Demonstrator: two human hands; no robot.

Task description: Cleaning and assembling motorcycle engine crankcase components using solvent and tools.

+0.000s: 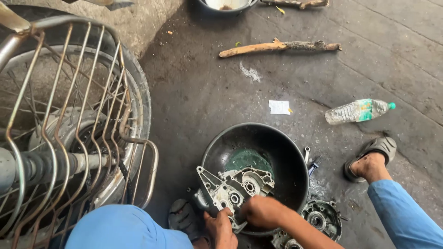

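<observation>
The engine crankcase half [233, 189] rests tilted on the near rim of the black basin [277, 143], partly over the greenish liquid inside. Both hands close on its lower edge — the left hand [220, 228] grips it from below, the right hand [262, 211] holds it just beside, fingers wrapped. It looks like the washing step; the next move probably needs a firm hold and a turn to reach the other faces. Another casing [320, 219] lies on the floor near the basin.

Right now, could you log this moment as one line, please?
hands grip engine casing | over black basin | second casing on floor
</observation>
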